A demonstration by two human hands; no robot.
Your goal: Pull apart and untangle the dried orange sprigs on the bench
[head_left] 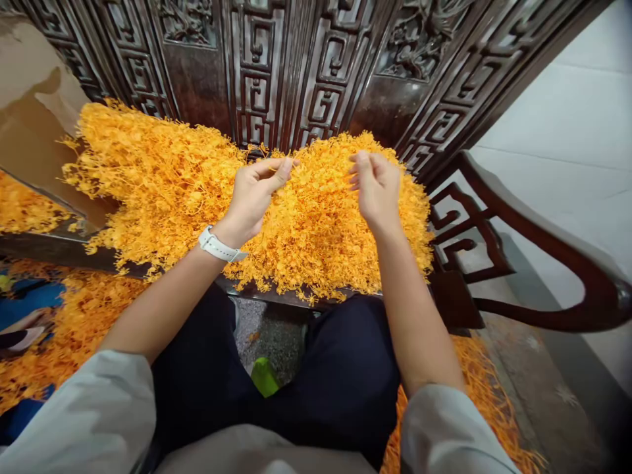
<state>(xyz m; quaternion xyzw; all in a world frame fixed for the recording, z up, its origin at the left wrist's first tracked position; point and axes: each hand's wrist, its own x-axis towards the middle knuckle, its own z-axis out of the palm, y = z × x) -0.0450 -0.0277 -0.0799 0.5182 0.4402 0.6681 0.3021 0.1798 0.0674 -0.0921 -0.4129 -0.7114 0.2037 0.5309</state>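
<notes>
A large heap of orange plastic sprigs [326,224], thin and branching, covers the seat of a dark wooden bench [316,301]. Over the middle of the heap, my left hand [254,194] is closed in a pinch, thumb against index finger, with a thin orange sprig showing at the fingertips. A pale watch band circles that wrist. To its right, my right hand [379,187] is also closed, fingers curled toward the thumb above the heap. Whatever it may hold is too small to make out. A gap separates the two hands.
The carved bench back [259,59] rises behind the heap, and a curved armrest [543,250] stands at right. A cardboard box [34,125] is at left. More orange pieces [93,316] lie below, beside another person's hand [29,326]. Something bright green [265,377] shows between my knees.
</notes>
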